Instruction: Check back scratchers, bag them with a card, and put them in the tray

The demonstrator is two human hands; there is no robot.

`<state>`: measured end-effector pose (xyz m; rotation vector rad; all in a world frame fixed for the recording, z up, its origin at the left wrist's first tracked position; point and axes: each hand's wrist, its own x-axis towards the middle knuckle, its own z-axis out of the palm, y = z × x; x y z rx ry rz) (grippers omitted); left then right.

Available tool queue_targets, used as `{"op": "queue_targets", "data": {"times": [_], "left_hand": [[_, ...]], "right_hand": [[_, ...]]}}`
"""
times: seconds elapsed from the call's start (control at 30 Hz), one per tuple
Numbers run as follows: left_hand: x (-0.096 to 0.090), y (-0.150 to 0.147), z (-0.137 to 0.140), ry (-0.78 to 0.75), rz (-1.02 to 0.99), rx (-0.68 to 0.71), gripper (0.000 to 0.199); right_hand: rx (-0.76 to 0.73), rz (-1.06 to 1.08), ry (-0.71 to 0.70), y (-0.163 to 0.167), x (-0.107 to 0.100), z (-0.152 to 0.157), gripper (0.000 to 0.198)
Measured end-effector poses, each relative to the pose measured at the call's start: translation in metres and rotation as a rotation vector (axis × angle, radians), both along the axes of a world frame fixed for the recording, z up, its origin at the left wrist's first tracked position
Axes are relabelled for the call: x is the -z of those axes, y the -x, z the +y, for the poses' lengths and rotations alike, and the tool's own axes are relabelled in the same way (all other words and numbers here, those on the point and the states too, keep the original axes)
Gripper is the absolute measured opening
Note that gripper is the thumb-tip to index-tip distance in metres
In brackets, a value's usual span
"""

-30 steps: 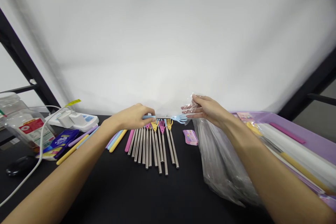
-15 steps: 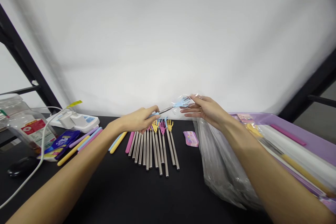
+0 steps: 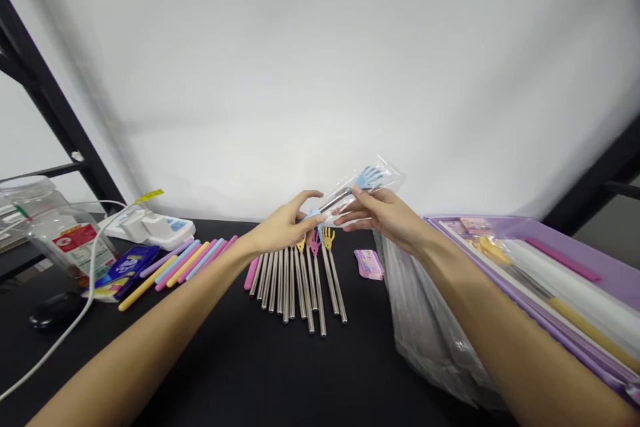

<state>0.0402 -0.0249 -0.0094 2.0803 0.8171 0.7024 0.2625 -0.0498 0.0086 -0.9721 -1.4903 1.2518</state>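
Note:
My left hand (image 3: 285, 221) is closed around the light blue handle end of a back scratcher (image 3: 370, 177), its index finger stretched out. The scratcher's blue hand-shaped head and metal rod are inside a clear plastic sleeve (image 3: 391, 172). Through the sleeve, my right hand (image 3: 387, 210) pinches the scratcher just below its head. Beneath both hands, a row of metal-rod back scratchers (image 3: 320, 300) with yellow, pink and blue heads lies on the black table (image 3: 250, 373). A small pink printed card (image 3: 369, 264) lies to their right.
Coloured handles (image 3: 193, 263) lie at the left, near a blue packet (image 3: 125, 270), a clear jar (image 3: 65, 233), a power strip (image 3: 170, 232) and a black mouse (image 3: 56, 312). Clear plastic bags (image 3: 425, 320) sit beside a purple tray (image 3: 560, 240) at right. A white wall (image 3: 320, 80) stands behind.
The blue scratcher has gone deeper into the clear sleeve, its head now up and to the right. My right hand has shifted from the sleeve's opening to pinching below the head.

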Motion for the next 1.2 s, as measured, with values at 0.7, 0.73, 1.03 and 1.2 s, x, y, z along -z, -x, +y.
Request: {"op": "queue_targets", "data": {"times": [0.7, 0.73, 1.03, 1.2], "left_hand": [[-0.005, 0.008, 0.007, 0.208, -0.113, 0.176, 0.049], [-0.005, 0.009, 0.007, 0.228, -0.119, 0.196, 0.054], [-0.007, 0.003, 0.0, 0.188, -0.09, 0.131, 0.034], [-0.001, 0.006, 0.004, 0.252, -0.123, 0.164, 0.036]], "right_hand": [[0.141, 0.141, -0.032, -0.001, 0.0, 0.002, 0.027], [0.137, 0.144, -0.031, -0.003, 0.0, 0.002, 0.028], [0.028, 0.16, -0.003, -0.002, 0.004, 0.003, 0.025], [-0.053, 0.243, -0.001, -0.006, 0.002, 0.001, 0.027]]}}
